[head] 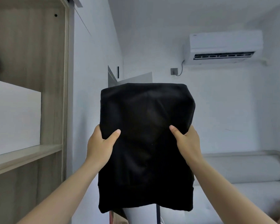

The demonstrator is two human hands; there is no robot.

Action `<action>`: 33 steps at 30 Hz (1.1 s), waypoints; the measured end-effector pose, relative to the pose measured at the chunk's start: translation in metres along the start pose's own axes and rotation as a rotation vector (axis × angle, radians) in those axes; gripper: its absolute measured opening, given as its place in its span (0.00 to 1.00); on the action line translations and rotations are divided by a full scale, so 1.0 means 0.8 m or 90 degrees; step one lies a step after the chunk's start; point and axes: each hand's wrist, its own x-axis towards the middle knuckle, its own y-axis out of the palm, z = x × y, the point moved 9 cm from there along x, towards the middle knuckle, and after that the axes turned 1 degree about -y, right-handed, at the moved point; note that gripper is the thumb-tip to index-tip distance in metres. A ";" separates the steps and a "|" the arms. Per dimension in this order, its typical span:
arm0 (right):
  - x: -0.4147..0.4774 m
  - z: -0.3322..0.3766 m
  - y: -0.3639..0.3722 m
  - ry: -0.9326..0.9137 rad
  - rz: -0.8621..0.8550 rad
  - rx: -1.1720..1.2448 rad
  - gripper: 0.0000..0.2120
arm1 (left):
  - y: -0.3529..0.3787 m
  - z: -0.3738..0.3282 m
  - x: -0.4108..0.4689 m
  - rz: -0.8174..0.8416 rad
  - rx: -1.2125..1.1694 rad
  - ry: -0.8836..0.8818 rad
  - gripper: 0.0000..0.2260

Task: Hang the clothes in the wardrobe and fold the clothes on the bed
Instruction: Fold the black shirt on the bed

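One folded black garment [145, 143] held aloft beside one wooden wardrobe [53, 94]; pinched at both edges by left hand [99, 145] and right hand [188, 143], thumbs in front, remaining fingers hidden behind; one air conditioner [225, 44] beyond.

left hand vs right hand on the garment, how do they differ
The left hand grips the garment at its left edge, the right hand at its right edge. The left thumb slants up and rightward, the right thumb up and leftward. Both grip at about the same height, thumbs in front, fingers hidden behind.
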 end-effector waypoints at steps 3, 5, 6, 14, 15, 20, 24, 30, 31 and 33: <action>0.009 -0.024 0.017 0.008 0.002 -0.003 0.13 | 0.008 0.023 0.013 -0.007 -0.002 -0.009 0.17; 0.013 -0.039 0.027 0.015 0.000 -0.008 0.12 | 0.015 0.040 0.022 -0.009 -0.002 -0.017 0.15; 0.015 -0.046 0.031 0.015 -0.001 -0.013 0.11 | 0.020 0.049 0.026 -0.011 -0.002 -0.022 0.15; 0.054 -0.103 0.078 0.002 0.018 -0.083 0.09 | 0.060 0.128 0.065 -0.034 0.018 -0.071 0.14; 0.063 -0.111 0.087 0.002 0.017 -0.085 0.08 | 0.066 0.136 0.075 -0.042 0.029 -0.070 0.13; 0.107 -0.153 0.133 -0.004 0.012 -0.069 0.04 | 0.097 0.168 0.126 -0.094 0.050 -0.055 0.09; 0.145 -0.173 0.171 -0.037 0.031 -0.093 0.08 | 0.132 0.188 0.163 -0.085 0.078 -0.054 0.10; 0.192 -0.206 0.219 -0.084 0.054 -0.196 0.08 | 0.178 0.219 0.209 -0.013 0.116 -0.058 0.07; 0.195 -0.213 0.224 -0.091 0.049 -0.196 0.08 | 0.185 0.224 0.212 -0.005 0.113 -0.054 0.07; 0.203 -0.228 0.234 -0.092 0.040 -0.201 0.07 | 0.195 0.239 0.220 0.002 0.111 -0.048 0.07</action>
